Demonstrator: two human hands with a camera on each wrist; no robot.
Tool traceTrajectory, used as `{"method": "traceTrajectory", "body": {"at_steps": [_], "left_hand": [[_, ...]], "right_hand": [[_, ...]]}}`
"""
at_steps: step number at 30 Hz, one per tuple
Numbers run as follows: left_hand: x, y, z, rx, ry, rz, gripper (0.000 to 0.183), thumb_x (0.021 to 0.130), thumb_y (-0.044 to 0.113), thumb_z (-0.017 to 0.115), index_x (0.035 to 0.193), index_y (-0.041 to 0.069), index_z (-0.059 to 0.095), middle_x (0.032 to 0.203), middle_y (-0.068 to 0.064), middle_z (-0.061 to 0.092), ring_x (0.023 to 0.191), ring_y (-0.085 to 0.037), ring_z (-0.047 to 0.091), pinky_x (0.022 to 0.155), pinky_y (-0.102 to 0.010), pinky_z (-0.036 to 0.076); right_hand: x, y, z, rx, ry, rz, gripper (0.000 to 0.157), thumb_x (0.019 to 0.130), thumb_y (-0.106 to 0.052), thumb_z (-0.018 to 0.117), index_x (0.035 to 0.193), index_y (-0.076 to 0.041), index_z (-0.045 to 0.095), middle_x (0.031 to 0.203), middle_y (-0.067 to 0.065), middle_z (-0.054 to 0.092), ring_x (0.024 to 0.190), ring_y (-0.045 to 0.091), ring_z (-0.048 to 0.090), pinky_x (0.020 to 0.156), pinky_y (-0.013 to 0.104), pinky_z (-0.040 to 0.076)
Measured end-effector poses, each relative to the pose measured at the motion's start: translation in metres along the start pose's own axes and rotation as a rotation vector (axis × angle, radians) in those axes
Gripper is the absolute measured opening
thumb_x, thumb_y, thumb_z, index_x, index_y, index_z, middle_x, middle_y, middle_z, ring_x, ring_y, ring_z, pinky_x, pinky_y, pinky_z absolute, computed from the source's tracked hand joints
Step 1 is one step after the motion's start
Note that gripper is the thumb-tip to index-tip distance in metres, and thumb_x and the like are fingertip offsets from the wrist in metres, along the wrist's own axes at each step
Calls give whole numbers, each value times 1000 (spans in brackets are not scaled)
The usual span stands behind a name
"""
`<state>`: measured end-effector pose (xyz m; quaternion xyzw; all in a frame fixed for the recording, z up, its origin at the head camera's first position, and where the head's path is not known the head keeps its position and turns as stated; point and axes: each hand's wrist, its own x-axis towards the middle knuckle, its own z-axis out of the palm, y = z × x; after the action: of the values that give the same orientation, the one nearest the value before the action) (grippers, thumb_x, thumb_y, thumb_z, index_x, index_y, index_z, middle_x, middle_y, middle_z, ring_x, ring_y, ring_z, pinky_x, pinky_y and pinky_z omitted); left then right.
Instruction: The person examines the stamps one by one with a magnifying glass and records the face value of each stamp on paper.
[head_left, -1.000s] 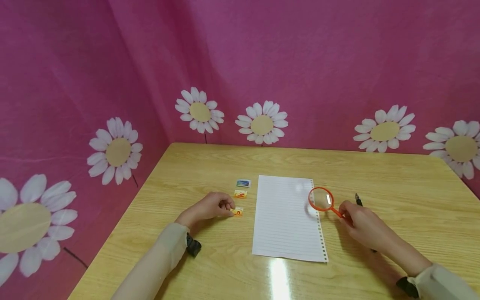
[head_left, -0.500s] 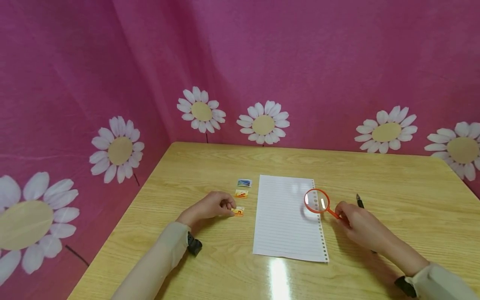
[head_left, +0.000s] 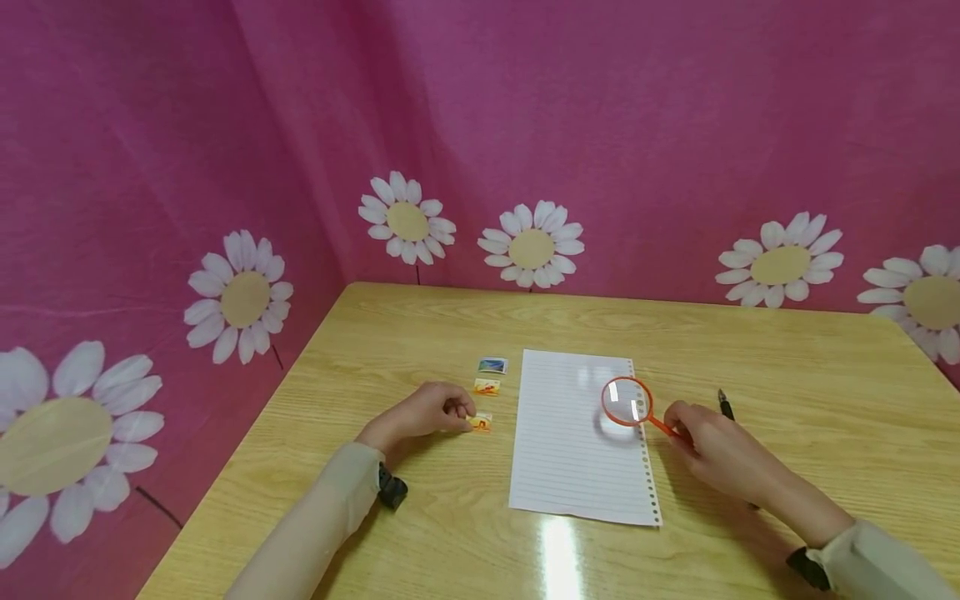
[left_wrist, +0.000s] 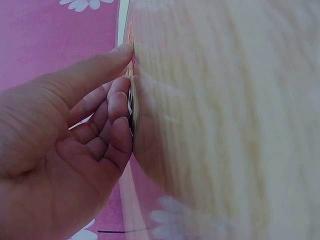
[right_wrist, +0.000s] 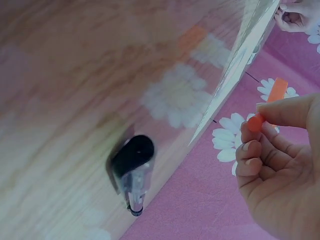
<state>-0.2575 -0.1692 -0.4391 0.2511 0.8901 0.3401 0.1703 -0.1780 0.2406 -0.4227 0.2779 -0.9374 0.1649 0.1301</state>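
In the head view my right hand [head_left: 723, 450] pinches the red-orange handle of a magnifying glass [head_left: 651, 421]. Its round lens overlaps the right part of a lined sheet of paper [head_left: 577, 467], with a shadow below the rim. The handle [right_wrist: 255, 123] shows between thumb and fingers in the right wrist view. My left hand [head_left: 427, 412] rests on the table at the left edge of a small yellow-and-red stamp [head_left: 482, 423], its thumb and fingertips touching there. Behind that stamp lie another yellow-and-red stamp [head_left: 487, 387] and a blue-green stamp [head_left: 492, 365]. From the left wrist, the left hand [left_wrist: 75, 120] has bent fingers against the tabletop.
A black pen [head_left: 726, 405] lies on the wooden table [head_left: 810, 375], partly hidden behind the right hand and forearm. A pink curtain [head_left: 600, 125] printed with white flowers hangs along the table's back and left sides. Light glares on the table near the front.
The magnifying glass has moved left in my right hand, from the paper's punched edge further over the sheet. My left hand stays at the nearest stamp.
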Motion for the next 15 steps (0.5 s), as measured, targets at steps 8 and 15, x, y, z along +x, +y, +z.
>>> {"method": "traceTrajectory", "body": {"at_steps": [8, 15], "left_hand": [[-1, 1, -1, -4, 0, -21, 13, 88, 12, 72, 98, 8, 67, 84, 0, 61, 76, -10, 51, 69, -20, 44], [-1, 1, -1, 13, 8, -1, 11, 88, 13, 72, 96, 9, 67, 82, 1, 60, 74, -9, 50, 68, -20, 43]], "right_hand": [[5, -3, 4, -11, 29, -76, 29, 73, 6, 75, 89, -11, 57, 72, -10, 50, 66, -1, 39, 56, 19, 37], [9, -5, 8, -11, 81, -159, 31, 71, 6, 76, 87, -12, 58, 72, -12, 51, 66, -3, 41, 55, 19, 38]]}}
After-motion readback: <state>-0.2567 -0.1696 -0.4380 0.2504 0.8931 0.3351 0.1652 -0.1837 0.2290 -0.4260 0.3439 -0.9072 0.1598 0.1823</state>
